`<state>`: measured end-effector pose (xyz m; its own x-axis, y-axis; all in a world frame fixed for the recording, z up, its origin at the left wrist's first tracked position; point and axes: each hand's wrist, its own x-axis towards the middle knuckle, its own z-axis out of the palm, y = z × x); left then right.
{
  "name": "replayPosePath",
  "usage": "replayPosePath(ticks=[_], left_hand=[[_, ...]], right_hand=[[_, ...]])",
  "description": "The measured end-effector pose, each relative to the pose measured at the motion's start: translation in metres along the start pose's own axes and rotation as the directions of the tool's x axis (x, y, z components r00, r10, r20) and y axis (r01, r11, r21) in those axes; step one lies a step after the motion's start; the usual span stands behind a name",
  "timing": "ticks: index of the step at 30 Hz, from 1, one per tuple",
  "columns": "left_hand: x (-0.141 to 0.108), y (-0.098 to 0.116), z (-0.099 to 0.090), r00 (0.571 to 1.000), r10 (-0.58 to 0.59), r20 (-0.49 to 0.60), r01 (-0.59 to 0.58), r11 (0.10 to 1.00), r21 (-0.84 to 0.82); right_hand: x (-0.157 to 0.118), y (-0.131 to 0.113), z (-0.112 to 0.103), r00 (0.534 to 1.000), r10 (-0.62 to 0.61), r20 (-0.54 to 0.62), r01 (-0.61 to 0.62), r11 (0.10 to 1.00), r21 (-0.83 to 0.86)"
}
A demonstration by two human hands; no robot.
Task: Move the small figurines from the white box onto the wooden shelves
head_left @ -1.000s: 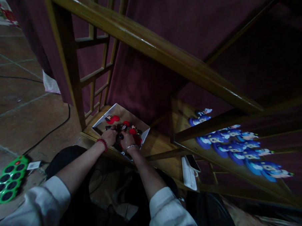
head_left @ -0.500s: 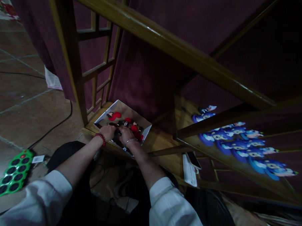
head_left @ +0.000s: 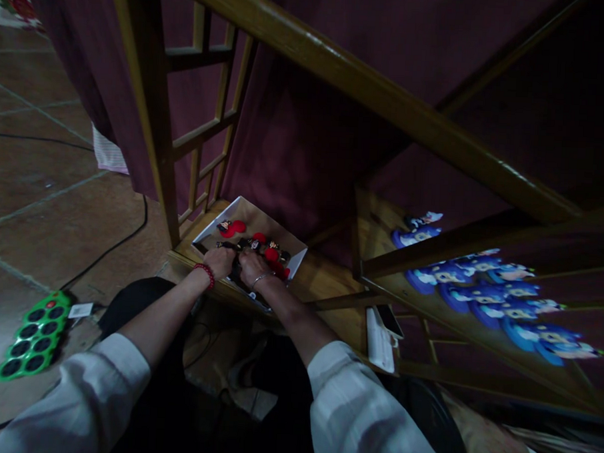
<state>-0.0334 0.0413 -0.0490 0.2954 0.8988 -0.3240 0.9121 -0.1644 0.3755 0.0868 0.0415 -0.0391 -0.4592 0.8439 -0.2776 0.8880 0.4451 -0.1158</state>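
A shallow white cardboard box (head_left: pixel 274 226) sits on the low wooden shelf, holding several small figurines with black and red parts. One figurine on a red base (head_left: pixel 232 228) lies apart at the box's far left; others, such as a red-and-black one (head_left: pixel 271 254), crowd the middle and right. My left hand (head_left: pixel 219 261), with a red bead bracelet, is closed at the near side of the box. Close against it, my right hand (head_left: pixel 253 267), wearing a silver bracelet, is closed too. Something dark shows between them, but my fingers hide what they grip.
Several blue figurines (head_left: pixel 479 294) stand in rows on the wooden shelf at right. A white item and a dark phone-like object (head_left: pixel 388 320) lie on the lower shelf. Wooden lattice (head_left: pixel 206 139) rises at left. A green power strip (head_left: pixel 35 338) and black cables lie on the tiled floor.
The view has shifted slightly. Both hands stay close together in the box, with only small finger movement; the figurines around them look unchanged.
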Motion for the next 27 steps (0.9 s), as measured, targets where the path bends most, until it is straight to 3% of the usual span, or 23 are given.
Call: replayPosePath(ticks=[13, 21, 27], left_hand=[[-0.001, 0.003, -0.002, 1.000, 0.021, 0.017, -0.022, 0.999, 0.045], [0.004, 0.005, 0.000, 0.998, 0.028, 0.054, -0.028, 1.000, -0.001], [0.004, 0.006, -0.004, 0.997, 0.010, 0.076, -0.007, 0.999, -0.049]], right_hand=[[0.004, -0.001, 0.003, 0.997, -0.021, 0.073, 0.018, 0.999, 0.034], [0.005, -0.004, 0.002, 0.994, 0.046, 0.100, -0.051, 0.997, 0.053], [0.006, -0.015, -0.004, 0.992, -0.009, 0.129, 0.010, 1.000, -0.008]])
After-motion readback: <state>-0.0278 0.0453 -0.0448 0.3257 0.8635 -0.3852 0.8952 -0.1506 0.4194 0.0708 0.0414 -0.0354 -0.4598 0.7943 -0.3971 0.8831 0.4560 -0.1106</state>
